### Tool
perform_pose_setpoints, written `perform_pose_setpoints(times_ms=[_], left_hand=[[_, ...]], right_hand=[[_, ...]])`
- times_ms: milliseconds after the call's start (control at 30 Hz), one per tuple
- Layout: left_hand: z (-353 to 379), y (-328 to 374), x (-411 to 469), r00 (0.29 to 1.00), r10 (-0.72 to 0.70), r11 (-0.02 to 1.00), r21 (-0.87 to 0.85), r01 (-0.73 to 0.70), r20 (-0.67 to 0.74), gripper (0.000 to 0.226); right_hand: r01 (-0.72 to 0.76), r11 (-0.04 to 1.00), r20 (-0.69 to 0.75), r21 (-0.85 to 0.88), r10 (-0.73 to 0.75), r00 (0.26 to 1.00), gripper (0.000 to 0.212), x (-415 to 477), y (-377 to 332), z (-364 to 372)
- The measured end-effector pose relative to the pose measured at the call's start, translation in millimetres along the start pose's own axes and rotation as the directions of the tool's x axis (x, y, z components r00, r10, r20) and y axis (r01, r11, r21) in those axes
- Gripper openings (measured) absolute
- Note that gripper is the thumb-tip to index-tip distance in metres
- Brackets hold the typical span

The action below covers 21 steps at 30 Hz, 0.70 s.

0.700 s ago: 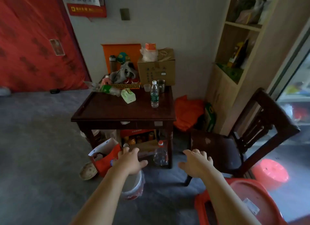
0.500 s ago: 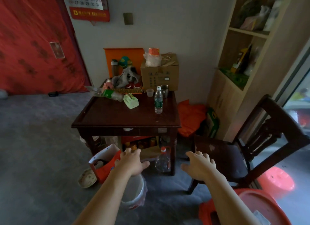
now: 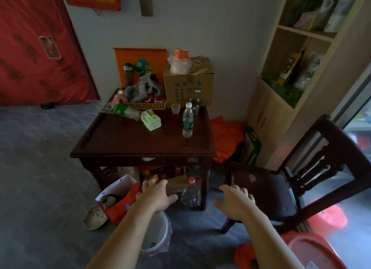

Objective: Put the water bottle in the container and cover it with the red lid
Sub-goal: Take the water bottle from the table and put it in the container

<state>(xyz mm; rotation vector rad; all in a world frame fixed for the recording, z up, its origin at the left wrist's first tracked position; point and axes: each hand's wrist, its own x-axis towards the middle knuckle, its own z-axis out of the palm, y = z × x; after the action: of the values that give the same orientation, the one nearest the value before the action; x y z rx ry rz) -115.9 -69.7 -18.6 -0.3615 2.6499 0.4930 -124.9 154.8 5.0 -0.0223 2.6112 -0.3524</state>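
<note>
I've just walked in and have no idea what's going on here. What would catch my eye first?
Two bare hands stretch out low in front, the left hand and the right hand, both open and holding nothing. Beyond them stands a dark wooden table cluttered along its back edge, with an upright water bottle near its right side. A big red lid sits at the bottom right corner.

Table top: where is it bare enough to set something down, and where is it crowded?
The dark table is bare across its front half and left side, before the green tissue pack and left of the water bottle. The back edge is crowded: cardboard box, cups, grey cloth.
</note>
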Motion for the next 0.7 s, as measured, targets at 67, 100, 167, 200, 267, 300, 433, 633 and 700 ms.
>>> perform_pose_setpoints(times_ms=[67, 100, 167, 200, 267, 300, 433, 633, 700], left_hand=[[-2, 6, 13, 1.000, -0.011, 1.000, -0.001, 0.011, 0.004, 0.068], [-4, 10, 19, 1.000, -0.017, 1.000, -0.001, 0.017, 0.006, 0.067], [-7, 17, 32, 1.000, -0.027, 1.000, -0.004, 0.027, 0.015, 0.067], [-10, 21, 40, 0.999, -0.033, 0.999, -0.003, 0.033, 0.016, 0.067], [-17, 31, 55, 0.999, -0.052, 0.999, 0.008, 0.051, 0.016, 0.067], [-21, 37, 64, 0.998, -0.060, 0.998, 0.019, 0.060, 0.013, 0.068], [-37, 58, 95, 0.998, -0.062, 0.998, 0.033, 0.062, -0.010, 0.072], [-43, 78, 128, 0.996, -0.083, 0.996, 0.018, 0.084, -0.013, 0.073], [-44, 78, 133, 0.995, -0.098, 0.995, 0.036, 0.098, 0.002, 0.074]], right_hand=[[0.002, 1.000, 0.011, 0.000, -0.002, 1.000, 0.058, 14, 2, -4], [0.005, 1.000, 0.017, 0.003, -0.005, 1.000, 0.057, 22, 3, -6], [0.012, 1.000, 0.028, 0.009, -0.012, 1.000, 0.057, 39, 6, -13], [0.017, 1.000, 0.030, 0.012, -0.018, 0.999, 0.057, 48, 8, -16], [0.031, 0.999, 0.031, 0.016, -0.032, 0.999, 0.056, 67, 10, -25], [0.040, 0.999, 0.029, 0.016, -0.041, 0.999, 0.055, 76, 12, -30], [0.070, 0.997, 0.017, 0.032, -0.070, 0.997, 0.051, 110, 16, -53], [0.111, 0.993, 0.035, 0.031, -0.112, 0.993, 0.046, 151, 21, -73], [0.121, 0.992, 0.049, 0.041, -0.123, 0.991, 0.042, 160, 21, -75]])
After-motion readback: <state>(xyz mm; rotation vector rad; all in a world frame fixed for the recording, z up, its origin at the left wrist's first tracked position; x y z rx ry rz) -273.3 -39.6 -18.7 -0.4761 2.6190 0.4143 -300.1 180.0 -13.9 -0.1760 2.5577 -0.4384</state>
